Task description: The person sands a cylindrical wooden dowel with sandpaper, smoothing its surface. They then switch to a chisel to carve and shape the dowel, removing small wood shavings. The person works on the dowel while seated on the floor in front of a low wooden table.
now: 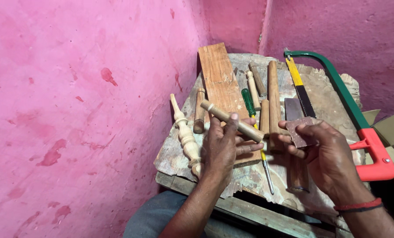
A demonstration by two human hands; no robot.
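**Both hands busy over the rough worktop**

From the head camera: the left hand (221,147) has its fingers clamped on a pale turned wooden dowel (232,121), held slantwise above the middle of the weathered wooden worktop (179,154). The right hand (327,154) pinches a small brownish square of sandpaper (303,132) just beside the dowel's lower end. A green-handled screwdriver (249,103) lies under the hands; a green-framed hacksaw with a red handle (360,123) lies along the right edge, a carved pale spindle (186,136) along the left.
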